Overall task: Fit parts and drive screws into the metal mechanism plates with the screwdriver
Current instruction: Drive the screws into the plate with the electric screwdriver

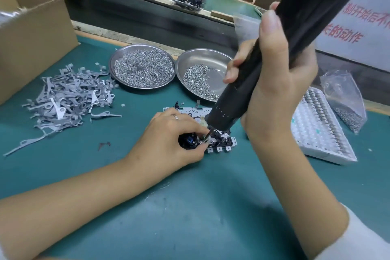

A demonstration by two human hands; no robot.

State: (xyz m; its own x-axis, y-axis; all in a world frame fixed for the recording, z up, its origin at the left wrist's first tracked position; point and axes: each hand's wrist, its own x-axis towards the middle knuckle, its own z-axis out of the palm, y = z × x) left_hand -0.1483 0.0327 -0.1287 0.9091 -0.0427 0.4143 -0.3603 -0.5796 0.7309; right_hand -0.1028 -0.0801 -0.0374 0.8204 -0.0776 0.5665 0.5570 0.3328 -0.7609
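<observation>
Mechanism plate (190,112): laid flat on the green mat (190,207) at centre frame, its long axis running from upper left to lower right; partly hidden by both hands and the tool.
Screwdriver (274,53): a black powered barrel, tilted; its long axis descends from the upper right of the frame to the bit (206,134) at lower left; the bit is set on the plate's near edge.
Right hand (274,91): wrapped round the screwdriver barrel, thumb uppermost, fingers curled about the far side.
Left hand (168,135): fingers curled; a small part is pinched at the plate's near left corner, touching or just beside the bit; what exactly is pinched cannot be told.
Governing relation: the bit tip lies directly right of the left fingertips and below-left of the right hand; the left hand is the nearer to the screw site; judged, driving calls for the barrel to be brought more upright over the screw.
Left dish (118,57): small springs or screws, heaped; upper centre.
Right dish (190,59): screws, fewer; just beside the left dish.
Stamped levers (63,99): a loose pile at left.
White tray (320,133): at right, partly behind the right forearm.
</observation>
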